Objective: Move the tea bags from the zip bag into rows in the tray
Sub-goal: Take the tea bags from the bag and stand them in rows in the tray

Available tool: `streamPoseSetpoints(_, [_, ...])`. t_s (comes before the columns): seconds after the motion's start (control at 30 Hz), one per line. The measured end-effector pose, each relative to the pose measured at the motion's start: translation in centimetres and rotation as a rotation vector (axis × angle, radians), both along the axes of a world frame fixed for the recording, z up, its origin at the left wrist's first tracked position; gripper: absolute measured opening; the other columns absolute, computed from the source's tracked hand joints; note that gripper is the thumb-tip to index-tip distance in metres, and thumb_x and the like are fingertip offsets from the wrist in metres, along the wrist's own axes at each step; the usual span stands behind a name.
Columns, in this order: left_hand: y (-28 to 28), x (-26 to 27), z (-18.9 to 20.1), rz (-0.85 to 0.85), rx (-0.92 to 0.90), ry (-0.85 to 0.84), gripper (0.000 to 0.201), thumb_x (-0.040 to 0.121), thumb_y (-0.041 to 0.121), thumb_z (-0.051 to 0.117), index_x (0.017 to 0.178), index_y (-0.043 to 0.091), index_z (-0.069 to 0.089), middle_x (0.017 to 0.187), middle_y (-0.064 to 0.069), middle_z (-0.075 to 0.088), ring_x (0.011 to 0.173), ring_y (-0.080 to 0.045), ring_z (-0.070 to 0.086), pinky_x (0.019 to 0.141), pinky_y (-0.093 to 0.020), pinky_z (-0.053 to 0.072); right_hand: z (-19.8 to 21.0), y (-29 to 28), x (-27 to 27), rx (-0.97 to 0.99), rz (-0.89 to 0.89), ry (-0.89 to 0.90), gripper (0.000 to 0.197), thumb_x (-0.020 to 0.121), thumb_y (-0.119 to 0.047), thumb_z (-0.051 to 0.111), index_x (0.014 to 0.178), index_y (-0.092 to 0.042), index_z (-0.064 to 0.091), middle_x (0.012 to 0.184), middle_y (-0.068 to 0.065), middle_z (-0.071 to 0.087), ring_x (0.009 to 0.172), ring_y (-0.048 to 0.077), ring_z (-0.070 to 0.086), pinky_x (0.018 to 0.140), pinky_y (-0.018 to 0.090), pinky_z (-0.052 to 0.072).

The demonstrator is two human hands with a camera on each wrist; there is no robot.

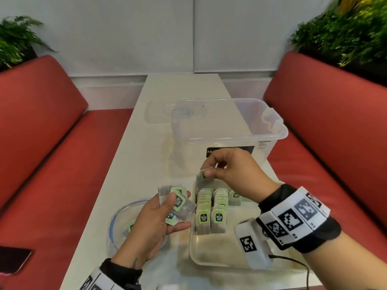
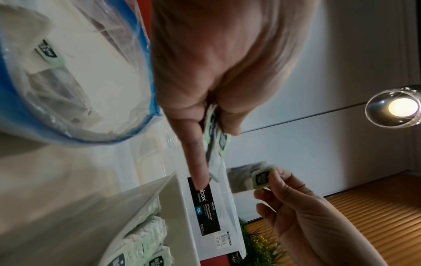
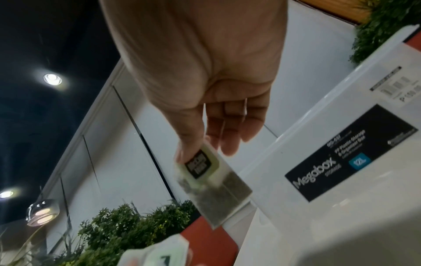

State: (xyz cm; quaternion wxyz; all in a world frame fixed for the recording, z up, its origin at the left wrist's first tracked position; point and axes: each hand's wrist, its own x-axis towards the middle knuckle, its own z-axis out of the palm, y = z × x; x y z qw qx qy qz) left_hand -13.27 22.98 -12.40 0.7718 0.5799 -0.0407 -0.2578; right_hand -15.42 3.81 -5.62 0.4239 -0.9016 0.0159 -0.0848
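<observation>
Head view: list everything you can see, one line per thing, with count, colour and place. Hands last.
Table: one, white, centre, between the seats.
Tray: one, clear, near right of table.
Tea bags in tray: count unclear, green tags, two full rows and one bag starting a third.
Zip bag: one, clear with blue rim, left of tray, a bag still inside.
Storage box: one, clear with black label, behind tray.
Lid: one, clear, behind the box to its left.
Phone: one, dark, on near left seat.
Seats: two, red, either side.
Plants: two, green, far corners.
Left hand: holds several tea bags.
Right hand: pinches one tea bag above tray.
</observation>
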Motion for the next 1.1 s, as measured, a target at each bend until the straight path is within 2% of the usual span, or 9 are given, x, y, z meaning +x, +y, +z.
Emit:
streamPoseSetpoints(0.07, [-0.2, -0.1, -0.1, -0.009, 0.033, -0.036, 0.025, 0.090, 0.024, 0.047, 0.107, 0.014, 0.062, 0.103, -0.003, 0.072, 0.088, -0.019, 0.070, 0.062, -0.036, 0.060, 0.3, -1.0, 0.0, -0.016, -0.018, 0.031, 0.019, 0.077, -0.017, 0.074, 0.067, -0.031, 0.065, 0.073, -0.006, 0.069, 0.070, 0.011, 0.060, 0.072, 0.028, 0.048])
streamPoseSetpoints(0.13, [-0.4, -0.4, 0.0, -0.033, 0.061, -0.077, 0.024, 0.091, 0.023, 0.046, 0.108, 0.015, 0.062, 0.099, -0.001, 0.073, 0.087, -0.018, 0.071, 0.065, -0.037, 0.060, 0.3, -1.8, 0.1, -0.013, -0.036, 0.065, 0.018, 0.079, -0.017, 0.073, 0.069, -0.029, 0.063, 0.067, -0.007, 0.065, 0.064, 0.009, 0.058, 0.071, 0.030, 0.049])
streamPoseSetpoints(0.27, [-0.9, -0.8, 0.2, -0.082, 0.073, -0.130, 0.034, 0.082, 0.030, 0.050, 0.111, 0.015, 0.061, 0.099, -0.001, 0.073, 0.089, -0.019, 0.070, 0.066, -0.036, 0.060, 0.1, -2.8, 0.1, -0.141, -0.038, 0.115, 0.024, 0.080, -0.019, 0.072, 0.066, -0.033, 0.058, 0.068, -0.014, 0.062, 0.063, -0.002, 0.053, 0.061, 0.013, 0.038])
streamPoseSetpoints(0.4, [-1.3, -1.2, -0.2, -0.103, 0.086, -0.114, 0.039, 0.079, 0.032, 0.053, 0.113, 0.015, 0.061, 0.106, -0.006, 0.071, 0.092, -0.022, 0.070, 0.066, -0.036, 0.059, -0.1, -3.8, 0.1, -0.214, -0.028, 0.172, 0.024, 0.081, -0.014, 0.071, 0.070, -0.032, 0.059, 0.063, -0.010, 0.061, 0.058, 0.002, 0.053, 0.058, 0.016, 0.038])
streamPoseSetpoints(0.5, [-1.5, -1.8, -0.9, -0.128, 0.117, -0.085, 0.032, 0.082, 0.029, 0.053, 0.110, 0.016, 0.062, 0.104, -0.006, 0.072, 0.091, -0.023, 0.070, 0.065, -0.036, 0.059, -0.5, -5.1, 0.0, -0.395, -0.023, 0.231, 0.020, 0.081, -0.015, 0.069, 0.071, -0.029, 0.058, 0.062, -0.013, 0.058, 0.057, -0.001, 0.051, 0.055, 0.016, 0.034])
streamPoseSetpoints(0.6, [-1.6, -2.6, -1.7, -0.163, 0.166, -0.061, 0.023, 0.093, 0.021, 0.048, 0.110, 0.018, 0.062, 0.103, -0.005, 0.072, 0.092, -0.021, 0.069, 0.064, -0.035, 0.058, -1.5, -6.1, -0.2, -0.600, -0.031, 0.310, 0.008, 0.082, -0.018, 0.065, 0.080, -0.026, 0.062, 0.070, -0.013, 0.057, 0.070, 0.009, 0.054, 0.060, 0.021, 0.037])
streamPoseSetpoints(0.73, [-1.7, -3.1, -2.6, -0.188, 0.222, -0.032, 0.021, 0.095, 0.020, 0.048, 0.110, 0.019, 0.062, 0.103, -0.003, 0.072, 0.091, -0.020, 0.069, 0.065, -0.037, 0.058, -3.2, -6.6, 0.2, -0.758, -0.040, 0.407, 0.008, 0.080, -0.019, 0.065, 0.084, -0.026, 0.068, 0.087, -0.007, 0.066, 0.083, 0.016, 0.058, 0.065, 0.023, 0.035])
streamPoseSetpoints(0.87, [-1.7, -3.3, -2.9, -0.185, 0.245, -0.007, 0.019, 0.095, 0.019, 0.048, 0.108, 0.019, 0.063, 0.099, -0.002, 0.072, 0.088, -0.019, 0.069, 0.064, -0.036, 0.058, -5.2, -6.6, 0.9, -0.860, -0.021, 0.480, 0.011, 0.082, -0.017, 0.064, 0.086, -0.026, 0.069, 0.093, -0.002, 0.068, 0.087, 0.021, 0.062, 0.065, 0.024, 0.037])
streamPoseSetpoints(1.1, [-1.7, -3.3, -3.1, -0.187, 0.242, 0.008, 0.021, 0.093, 0.021, 0.049, 0.109, 0.017, 0.062, 0.103, -0.008, 0.071, 0.086, -0.018, 0.069, 0.063, -0.035, 0.057, -6.8, -6.2, 1.7, -0.987, 0.018, 0.531, 0.015, 0.085, -0.020, 0.059, 0.095, -0.022, 0.070, 0.097, 0.003, 0.068, 0.089, 0.025, 0.063, 0.068, 0.026, 0.041])
